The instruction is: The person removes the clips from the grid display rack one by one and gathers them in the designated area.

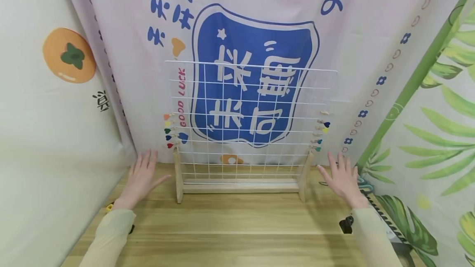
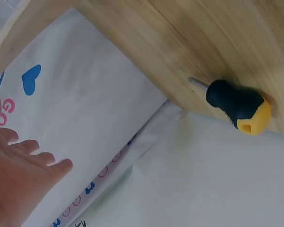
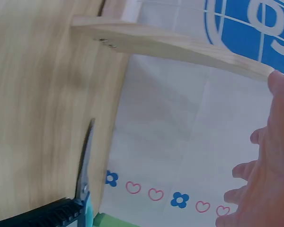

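Note:
A white wire grid panel (image 1: 248,122) stands upright in a wooden stand (image 1: 241,188) at the back of the wooden table (image 1: 230,226). Small coloured heart clips (image 1: 169,131) hang along its left edge, and more clips (image 1: 322,131) along its right edge. My left hand (image 1: 142,176) hovers open to the left of the stand with straight, spread fingers, holding nothing. My right hand (image 1: 343,178) hovers open to the right of the stand, also holding nothing. One wooden leg (image 3: 180,47) of the stand shows in the right wrist view.
A stubby black and yellow screwdriver (image 2: 236,105) lies at the table's left edge. Scissors (image 3: 83,189) with a teal and black handle lie near the right edge, beside a black clip (image 1: 346,224). Printed cloth (image 1: 256,24) hangs close behind and at both sides.

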The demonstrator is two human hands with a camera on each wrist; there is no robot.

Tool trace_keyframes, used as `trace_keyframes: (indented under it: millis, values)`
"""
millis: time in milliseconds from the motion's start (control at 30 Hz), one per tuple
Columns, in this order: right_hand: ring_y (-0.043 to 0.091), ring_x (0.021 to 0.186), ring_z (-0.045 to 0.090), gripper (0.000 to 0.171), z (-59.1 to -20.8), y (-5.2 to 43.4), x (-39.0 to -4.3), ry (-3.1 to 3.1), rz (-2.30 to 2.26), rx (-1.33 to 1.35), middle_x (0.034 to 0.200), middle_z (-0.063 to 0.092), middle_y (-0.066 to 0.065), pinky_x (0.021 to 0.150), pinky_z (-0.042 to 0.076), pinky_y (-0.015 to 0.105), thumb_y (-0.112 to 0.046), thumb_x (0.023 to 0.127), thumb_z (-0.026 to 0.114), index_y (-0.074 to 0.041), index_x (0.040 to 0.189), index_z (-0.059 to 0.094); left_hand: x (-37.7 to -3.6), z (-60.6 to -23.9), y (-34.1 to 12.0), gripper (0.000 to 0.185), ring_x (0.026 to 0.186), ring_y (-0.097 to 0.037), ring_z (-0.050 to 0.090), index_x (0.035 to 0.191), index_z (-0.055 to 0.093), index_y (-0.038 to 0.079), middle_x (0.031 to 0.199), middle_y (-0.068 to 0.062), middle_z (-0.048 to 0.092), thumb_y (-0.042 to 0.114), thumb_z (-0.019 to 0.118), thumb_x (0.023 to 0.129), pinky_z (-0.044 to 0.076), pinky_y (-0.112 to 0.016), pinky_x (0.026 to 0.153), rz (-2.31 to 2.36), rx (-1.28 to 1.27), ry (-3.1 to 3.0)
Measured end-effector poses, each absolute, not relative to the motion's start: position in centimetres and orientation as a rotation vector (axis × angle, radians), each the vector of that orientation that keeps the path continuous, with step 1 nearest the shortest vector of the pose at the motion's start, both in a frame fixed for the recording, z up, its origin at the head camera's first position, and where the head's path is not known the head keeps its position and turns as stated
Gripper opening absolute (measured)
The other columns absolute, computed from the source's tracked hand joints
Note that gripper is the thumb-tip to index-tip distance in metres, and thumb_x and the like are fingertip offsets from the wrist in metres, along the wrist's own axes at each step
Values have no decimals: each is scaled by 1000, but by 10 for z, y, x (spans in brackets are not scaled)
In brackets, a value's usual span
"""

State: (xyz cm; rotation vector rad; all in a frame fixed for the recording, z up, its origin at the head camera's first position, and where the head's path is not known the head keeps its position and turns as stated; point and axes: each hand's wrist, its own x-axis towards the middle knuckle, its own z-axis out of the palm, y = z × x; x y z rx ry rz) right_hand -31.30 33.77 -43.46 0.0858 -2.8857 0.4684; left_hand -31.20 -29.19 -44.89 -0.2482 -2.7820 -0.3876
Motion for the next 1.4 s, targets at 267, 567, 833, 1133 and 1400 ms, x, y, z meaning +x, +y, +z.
trace_keyframes:
  millis: [267, 567, 833, 1133, 1400]
  values:
    - [60, 141, 19, 77, -405, 336, -317, -2710, 636, 157, 155, 18, 41, 112, 16, 76, -48, 105, 35, 10, 153, 17, -320, -449, -284, 97, 143, -56, 23, 153, 14, -11, 158, -37, 18, 44, 66, 93, 23, -70, 116, -669, -312, -2712]
    - [54, 133, 38, 67, -362, 332, -325, -2445, 963, 131, 148, 37, 37, 108, 36, 68, -41, 105, 44, 10, 147, 32, -328, -454, -275, 89, 137, -58, 32, 151, 19, -13, 153, -40, 26, 39, 65, 95, 29, -70, 113, -864, -231, -2680]
    - [45, 138, 42, 65, -326, 329, -333, -2353, 1165, 136, 149, 44, 27, 115, 36, 61, -44, 104, 45, 3, 147, 36, -336, -459, -263, 85, 137, -54, 39, 152, 19, -11, 152, -39, 30, 37, 63, 97, 43, -58, 108, -1130, -200, -2647]
    - [32, 132, 49, 62, -304, 324, -341, -2360, 1170, 115, 147, 50, 20, 113, 43, 51, -48, 103, 43, -4, 147, 41, -340, -462, -255, 73, 134, -51, 44, 149, 26, -12, 148, -37, 38, 24, 63, 98, 49, -53, 102, -1148, -213, -2599]
    - [-10, 104, 48, 55, -300, 322, -345, -2348, 1130, 113, 138, 58, 18, 103, 49, 36, -48, 102, 46, -9, 141, 51, -339, -462, -249, 59, 125, -51, 53, 142, 39, -14, 139, -38, 48, 19, 63, 98, 53, -51, 96, -1109, -222, -2571]
